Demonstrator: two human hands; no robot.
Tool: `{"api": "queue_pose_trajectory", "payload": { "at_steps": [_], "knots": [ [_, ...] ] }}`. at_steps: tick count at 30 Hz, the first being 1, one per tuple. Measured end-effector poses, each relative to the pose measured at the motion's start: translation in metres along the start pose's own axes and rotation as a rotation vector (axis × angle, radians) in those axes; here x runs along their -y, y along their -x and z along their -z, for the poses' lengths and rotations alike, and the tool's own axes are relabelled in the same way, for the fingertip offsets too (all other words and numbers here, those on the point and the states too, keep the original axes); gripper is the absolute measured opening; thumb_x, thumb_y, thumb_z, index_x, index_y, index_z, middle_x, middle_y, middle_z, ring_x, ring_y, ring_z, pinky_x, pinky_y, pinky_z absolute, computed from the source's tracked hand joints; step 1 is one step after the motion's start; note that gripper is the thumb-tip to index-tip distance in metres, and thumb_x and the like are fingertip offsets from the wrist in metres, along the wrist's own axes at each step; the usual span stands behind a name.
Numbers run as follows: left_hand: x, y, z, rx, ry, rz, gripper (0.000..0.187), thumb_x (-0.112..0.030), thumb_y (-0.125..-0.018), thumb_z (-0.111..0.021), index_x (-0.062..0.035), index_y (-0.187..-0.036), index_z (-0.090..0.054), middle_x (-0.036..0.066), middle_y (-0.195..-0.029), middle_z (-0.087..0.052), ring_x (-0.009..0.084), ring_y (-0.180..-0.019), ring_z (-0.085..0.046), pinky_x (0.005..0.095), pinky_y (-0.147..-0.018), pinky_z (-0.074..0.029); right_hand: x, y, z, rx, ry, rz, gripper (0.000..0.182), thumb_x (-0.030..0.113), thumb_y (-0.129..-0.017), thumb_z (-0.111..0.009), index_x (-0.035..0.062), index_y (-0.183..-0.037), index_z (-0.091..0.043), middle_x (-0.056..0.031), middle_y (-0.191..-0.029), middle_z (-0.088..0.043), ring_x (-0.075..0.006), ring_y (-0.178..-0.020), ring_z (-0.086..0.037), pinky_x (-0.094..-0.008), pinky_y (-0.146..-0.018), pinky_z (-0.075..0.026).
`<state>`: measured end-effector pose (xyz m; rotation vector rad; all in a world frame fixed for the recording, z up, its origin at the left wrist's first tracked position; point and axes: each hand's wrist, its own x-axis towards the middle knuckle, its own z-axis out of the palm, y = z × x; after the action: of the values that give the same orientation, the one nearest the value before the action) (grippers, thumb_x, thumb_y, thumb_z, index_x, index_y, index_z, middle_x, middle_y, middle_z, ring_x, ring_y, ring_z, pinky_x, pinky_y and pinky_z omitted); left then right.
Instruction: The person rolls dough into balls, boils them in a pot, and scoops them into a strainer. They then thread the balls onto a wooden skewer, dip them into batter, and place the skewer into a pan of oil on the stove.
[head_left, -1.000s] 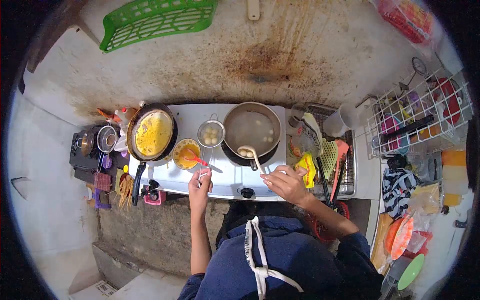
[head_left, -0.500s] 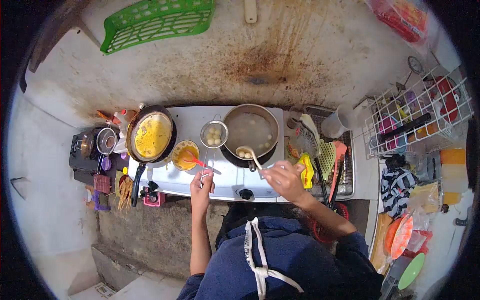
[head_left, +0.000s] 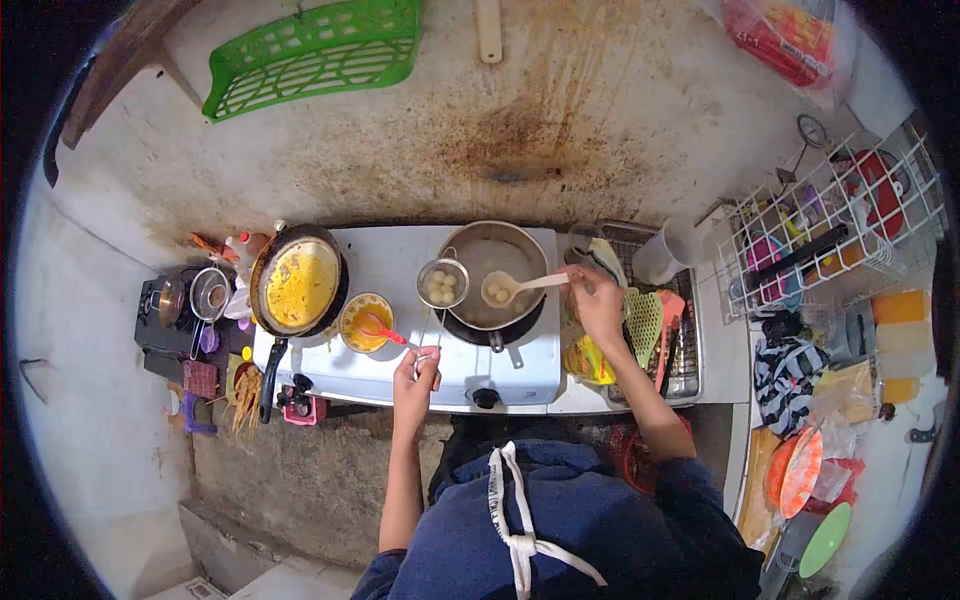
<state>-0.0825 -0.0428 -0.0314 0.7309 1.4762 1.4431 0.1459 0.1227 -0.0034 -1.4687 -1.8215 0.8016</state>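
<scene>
My left hand (head_left: 415,376) is closed on the thin handle of a wire mesh strainer (head_left: 444,266), which holds several small pale balls (head_left: 440,290). The strainer's bowl overlaps the left rim of a metal pot (head_left: 533,243) of cloudy liquid. Over this liquid, my right hand (head_left: 598,303) grips a pale ladle (head_left: 541,283) by its handle, from the right. A few of the same balls lie in the ladle's bowl. Left of the strainer stands a patterned bowl (head_left: 347,334) of orange-yellow contents, with a red-handled utensil (head_left: 384,332) in it, its handle pointing toward my left hand.
The pot stands on a white stove (head_left: 400,250). To the left, a black frying pan (head_left: 340,290) contains something flat and yellow. A clear plastic jug (head_left: 665,252), a yellow packet (head_left: 590,362) and a pink spatula (head_left: 671,315) lie to the right, before a white wire rack (head_left: 760,240).
My right hand has moved up and rightward, and the ladle with balls has swung from the pot's front edge to over its middle. The strainer has shifted slightly right and down in view.
</scene>
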Motion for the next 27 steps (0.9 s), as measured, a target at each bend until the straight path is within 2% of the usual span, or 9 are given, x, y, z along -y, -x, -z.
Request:
{"api": "queue_pose_trajectory", "payload": {
  "at_steps": [1,4,5,8,11,15,18,24,27],
  "knots": [
    [0.003,-0.001,0.0,0.007,0.001,0.0,0.018,-0.016,-0.087,-0.055,0.0007,-0.094,-0.053,-0.006,-0.053,-0.04,0.0036,-0.048,-0.035,0.019,-0.045,-0.025,-0.001,-0.002,0.004,-0.073,0.019,0.134,0.025,0.027,-0.088,-0.05,0.0096,-0.093,-0.067,-0.0053,-0.071,-0.063,-0.0209,-0.082,-0.055,-0.0311,-0.08,-0.036],
    [0.003,-0.001,-0.002,0.027,-0.012,0.026,0.018,-0.017,-0.087,-0.055,0.0006,-0.094,-0.053,-0.005,-0.053,-0.041,0.0034,-0.048,-0.035,0.0189,-0.045,-0.025,0.023,-0.003,0.023,-0.126,-0.041,0.131,0.023,0.025,-0.087,-0.052,0.0085,-0.093,-0.067,-0.0051,-0.071,-0.063,-0.0212,-0.082,-0.054,-0.0314,-0.08,-0.036],
    [0.003,-0.001,-0.003,0.035,-0.018,0.04,0.019,-0.017,-0.087,-0.055,0.0005,-0.094,-0.053,-0.005,-0.053,-0.041,0.0034,-0.048,-0.035,0.0189,-0.045,-0.025,0.031,-0.003,0.028,-0.157,-0.077,0.152,0.022,0.021,-0.086,-0.053,0.0042,-0.093,-0.066,-0.0074,-0.072,-0.062,-0.0142,-0.078,-0.056,-0.0276,-0.075,-0.041],
    [0.009,-0.001,-0.009,0.054,-0.011,0.032,0.019,-0.018,-0.087,-0.054,0.0002,-0.094,-0.052,-0.004,-0.052,-0.043,0.0033,-0.047,-0.035,0.0188,-0.045,-0.025,0.052,0.003,0.035,-0.149,-0.102,0.208,0.018,0.02,-0.084,-0.055,0.0091,-0.091,-0.068,-0.0021,-0.074,-0.064,-0.0178,-0.081,-0.053,-0.0311,-0.078,-0.034],
    [0.008,-0.001,-0.015,0.095,0.0,0.028,0.018,-0.017,-0.088,-0.054,-0.0001,-0.094,-0.052,-0.004,-0.052,-0.044,0.0035,-0.047,-0.036,0.0187,-0.045,-0.026,0.077,0.019,0.038,-0.125,0.125,0.39,0.017,0.021,-0.083,-0.057,0.0106,-0.089,-0.069,0.0019,-0.073,-0.064,-0.0146,-0.08,-0.052,-0.0305,-0.077,-0.032],
    [0.002,0.002,-0.021,0.119,0.027,0.026,0.021,-0.018,-0.088,-0.054,0.0011,-0.096,-0.053,-0.005,-0.057,-0.042,0.0033,-0.049,-0.035,0.018,-0.046,-0.025,0.069,0.034,0.022,-0.193,0.346,0.866,0.014,0.022,-0.076,-0.063,0.0157,-0.088,-0.069,0.0045,-0.076,-0.063,-0.0105,-0.08,-0.051,-0.0294,-0.077,-0.028],
    [-0.001,0.003,-0.02,0.107,0.03,0.02,0.021,-0.018,-0.088,-0.054,0.0012,-0.096,-0.053,-0.005,-0.057,-0.042,0.0033,-0.049,-0.035,0.0181,-0.046,-0.025,0.063,0.036,0.02,-0.144,0.332,0.952,0.014,0.021,-0.075,-0.065,0.0178,-0.088,-0.069,0.0074,-0.077,-0.063,-0.0108,-0.081,-0.05,-0.0294,-0.081,-0.024],
    [-0.006,0.005,-0.017,0.053,0.018,0.006,0.022,-0.019,-0.088,-0.054,0.001,-0.095,-0.054,-0.005,-0.056,-0.042,0.003,-0.049,-0.034,0.0184,-0.046,-0.024,0.059,0.035,0.027,-0.278,0.298,0.852,0.015,0.022,-0.076,-0.064,0.0166,-0.089,-0.069,0.0053,-0.078,-0.063,-0.0121,-0.079,-0.05,-0.0296,-0.078,-0.027],
    [-0.006,0.005,-0.013,0.007,0.026,-0.014,0.017,-0.015,-0.087,-0.053,0.0007,-0.094,-0.053,-0.005,-0.055,-0.041,0.0033,-0.048,-0.034,0.019,-0.045,-0.024,0.055,0.021,0.026,-0.287,0.164,0.492,0.016,0.024,-0.081,-0.059,0.0157,-0.09,-0.069,0.0014,-0.081,-0.064,-0.0148,-0.081,-0.051,-0.0321,-0.077,-0.029]
  ]
}}
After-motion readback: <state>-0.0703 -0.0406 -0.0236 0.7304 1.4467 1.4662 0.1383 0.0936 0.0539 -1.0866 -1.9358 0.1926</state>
